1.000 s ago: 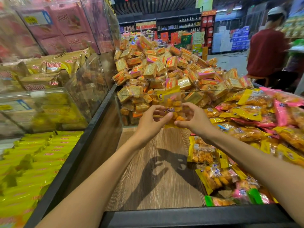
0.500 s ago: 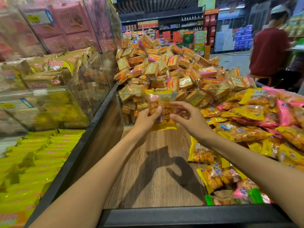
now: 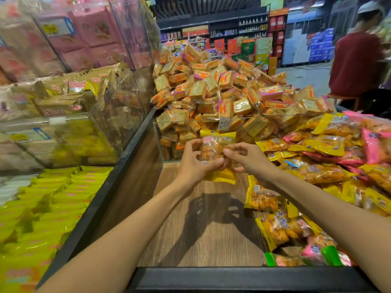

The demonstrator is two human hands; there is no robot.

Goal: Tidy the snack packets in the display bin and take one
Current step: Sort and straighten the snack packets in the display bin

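Yellow snack packet (image 3: 218, 149) held upright above the wood-grain floor of the display bin (image 3: 203, 235), clear of it. Left hand (image 3: 193, 163) curled round the packet's lower left edge, thumb across the front. Right hand (image 3: 248, 158) pinching its right side with bent fingers. Just right of the grip, loose yellow and pink packets (image 3: 330, 157) heaped against the bin's side. Behind the grip, past a clear divider (image 3: 243, 118), a mound of small orange biscuit packs (image 3: 222, 89). Left of the grip, a dark rail (image 3: 118, 170).

Bare bin floor (image 3: 203, 235) left — packets (image 3: 330, 172) crowd right, divider (image 3: 243, 119) behind.
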